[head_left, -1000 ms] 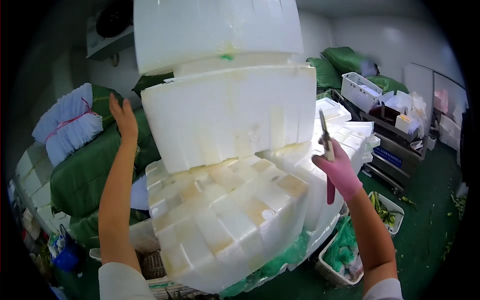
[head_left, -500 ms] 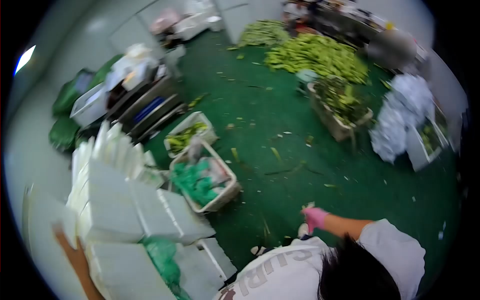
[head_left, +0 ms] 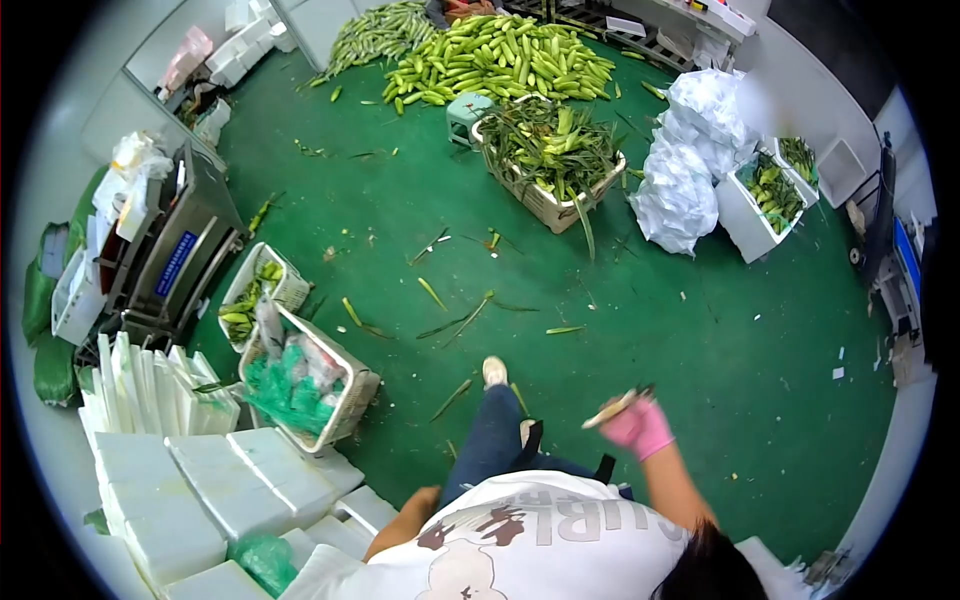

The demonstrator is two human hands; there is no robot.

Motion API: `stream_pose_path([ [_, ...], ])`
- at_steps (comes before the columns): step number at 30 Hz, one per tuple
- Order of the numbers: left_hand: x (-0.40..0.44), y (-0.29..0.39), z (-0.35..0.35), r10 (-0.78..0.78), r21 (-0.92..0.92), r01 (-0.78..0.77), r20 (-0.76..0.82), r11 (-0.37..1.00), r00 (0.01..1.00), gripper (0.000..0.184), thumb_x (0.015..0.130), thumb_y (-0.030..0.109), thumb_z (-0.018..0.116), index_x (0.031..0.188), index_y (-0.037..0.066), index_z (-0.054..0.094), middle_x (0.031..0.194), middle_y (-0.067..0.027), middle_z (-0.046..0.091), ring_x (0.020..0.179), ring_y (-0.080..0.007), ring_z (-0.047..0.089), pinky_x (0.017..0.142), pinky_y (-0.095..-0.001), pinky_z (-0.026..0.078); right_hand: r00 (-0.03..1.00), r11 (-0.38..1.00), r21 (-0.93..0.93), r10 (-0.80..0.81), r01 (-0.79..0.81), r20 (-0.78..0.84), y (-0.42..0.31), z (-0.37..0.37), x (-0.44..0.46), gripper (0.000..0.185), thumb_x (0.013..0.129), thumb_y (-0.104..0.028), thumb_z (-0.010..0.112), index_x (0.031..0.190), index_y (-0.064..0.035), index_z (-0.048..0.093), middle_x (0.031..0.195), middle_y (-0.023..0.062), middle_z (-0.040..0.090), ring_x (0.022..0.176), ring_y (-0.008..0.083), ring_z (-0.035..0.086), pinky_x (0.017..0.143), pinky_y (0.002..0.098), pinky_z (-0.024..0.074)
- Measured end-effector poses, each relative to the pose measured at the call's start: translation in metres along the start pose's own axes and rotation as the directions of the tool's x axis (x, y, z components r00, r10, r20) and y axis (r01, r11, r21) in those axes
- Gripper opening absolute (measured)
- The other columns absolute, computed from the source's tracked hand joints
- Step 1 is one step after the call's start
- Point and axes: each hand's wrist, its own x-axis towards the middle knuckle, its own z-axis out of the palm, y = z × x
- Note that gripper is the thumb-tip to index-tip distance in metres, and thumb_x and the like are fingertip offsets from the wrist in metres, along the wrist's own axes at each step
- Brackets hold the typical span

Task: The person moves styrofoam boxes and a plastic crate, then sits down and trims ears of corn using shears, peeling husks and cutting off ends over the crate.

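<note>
My right hand, in a pink glove, is closed around a slim pale tan object with a dark end. It hangs over the green floor to the right of my legs. My bare left hand is beside my left thigh, with its fingers mostly hidden. Left of it lie white foam boxes and a green plastic bag. Ahead of them stands a pale crate holding green netting and plastic bags.
A smaller crate holds green vegetables. Farther off stand a crate of leafy husks, a green stool and a large corn pile. White plastic sacks and a foam box are at right. Leaf scraps litter the floor.
My view has swung right. My left hand has come away from the foam boxes to beside my thigh. The right hand stays low at my right, its held object now clearer.
</note>
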Motion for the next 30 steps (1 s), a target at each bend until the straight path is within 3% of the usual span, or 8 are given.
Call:
stream_pose_path([
  [3, 0.016, 0.046, 0.002, -0.102, -0.558, -0.001, -0.152, 0.830, 0.983, 0.045, 0.089, 0.028, 0.051, 0.123, 0.001, 0.062, 0.113, -0.0216, 0.068, 0.103, -0.0310, 0.065, 0.090, -0.0415, 0.051, 0.976, 0.993, -0.113, -0.055, 0.032, -0.212, 0.033, -0.009, 0.002, 0.008, 0.091, -0.017, 0.057, 0.087, -0.0111, 0.055, 0.079, 0.0054, 0.057, 0.079, 0.0253, 0.057, 0.085, 0.0492, 0.0472],
  [6, 0.061, 0.063, -0.034, -0.105, -0.665, -0.114, -0.280, 0.738, 0.954, 0.042, 0.088, 0.028, 0.052, 0.120, 0.004, 0.065, 0.110, -0.0202, 0.069, 0.100, -0.0295, 0.067, 0.087, -0.0415, 0.052, 0.905, 0.992, 0.084, -0.050, 0.094, -0.423, -0.014, -0.052, 0.060, 0.012, 0.096, -0.020, 0.053, 0.087, -0.0122, 0.055, 0.067, 0.0014, 0.052, 0.061, 0.0211, 0.052, 0.062, 0.0392, 0.0462],
  [10, 0.132, 0.062, -0.166, -0.328, -0.774, 0.101, -0.142, 0.624, 0.934, 0.042, 0.087, 0.028, 0.054, 0.119, 0.006, 0.066, 0.110, -0.0189, 0.070, 0.099, -0.0297, 0.068, 0.087, -0.0400, 0.053, 0.807, 0.919, -0.366, -0.322, 0.143, -0.495, -0.099, -0.011, 0.112, 0.008, 0.092, -0.016, 0.059, 0.086, -0.0121, 0.055, 0.065, 0.0016, 0.050, 0.059, 0.0177, 0.051, 0.055, 0.0368, 0.0447],
  [16, 0.302, 0.158, -0.395, -0.249, -0.352, 0.062, -0.517, 0.934, 0.819, 0.033, 0.084, 0.026, 0.059, 0.105, 0.003, 0.068, 0.110, -0.0232, 0.067, 0.103, -0.0394, 0.063, 0.092, -0.0477, 0.050, 0.730, 0.084, -0.986, -0.664, -0.145, -0.164, -0.183, 0.033, 0.218, 0.023, 0.079, -0.017, 0.066, 0.097, -0.0043, 0.059, 0.076, 0.0069, 0.058, 0.070, 0.0271, 0.060, 0.066, 0.0407, 0.0500],
  [17, 0.331, 0.195, -0.444, -0.147, -0.316, -0.078, -0.629, 0.946, 0.764, 0.029, 0.084, 0.024, 0.056, 0.100, 0.003, 0.069, 0.101, -0.0237, 0.067, 0.096, -0.0428, 0.063, 0.085, -0.0510, 0.051, 0.730, -0.373, -0.899, -0.677, -0.230, 0.094, -0.182, 0.100, 0.221, 0.021, 0.079, -0.015, 0.065, 0.097, -0.0052, 0.059, 0.077, 0.0108, 0.061, 0.073, 0.0362, 0.061, 0.069, 0.0449, 0.0501],
  [20, 0.428, 0.340, -0.604, 0.052, -0.334, -0.263, -0.526, 0.905, 0.849, 0.036, 0.088, 0.036, 0.051, 0.090, 0.005, 0.069, 0.097, -0.0221, 0.067, 0.093, -0.0417, 0.063, 0.080, -0.0517, 0.050, 0.800, -0.791, -0.495, -0.535, -0.361, 0.271, -0.220, 0.190, 0.265, 0.027, 0.076, -0.007, 0.061, 0.102, -0.0084, 0.057, 0.096, 0.0112, 0.063, 0.093, 0.0355, 0.060, 0.082, 0.0467, 0.0458],
  [24, 0.530, 0.583, -0.704, 0.480, -0.194, -0.781, -0.694, 0.593, 0.537, 0.035, 0.091, 0.027, 0.053, 0.111, 0.002, 0.067, 0.110, -0.0198, 0.066, 0.103, -0.0335, 0.063, 0.090, -0.0405, 0.049, 0.771, -0.737, -0.651, -0.516, -0.179, 0.372, -0.286, 0.160, 0.345, 0.027, 0.078, -0.013, 0.065, 0.103, -0.0068, 0.057, 0.099, 0.0117, 0.062, 0.096, 0.0342, 0.058, 0.085, 0.0454, 0.0441],
  [30, 0.718, 0.773, -0.699, 0.315, 0.003, -0.623, -0.865, 0.782, 0.391, 0.033, 0.086, 0.025, 0.051, 0.097, -0.003, 0.064, 0.101, -0.0221, 0.065, 0.101, -0.0389, 0.060, 0.091, -0.0480, 0.049, 0.967, -0.829, -0.531, -0.247, -0.175, 0.067, -0.420, 0.088, 0.410, 0.037, 0.084, -0.035, 0.064, 0.109, -0.0071, 0.059, 0.097, 0.0161, 0.062, 0.093, 0.0358, 0.058, 0.081, 0.0483, 0.0447],
])
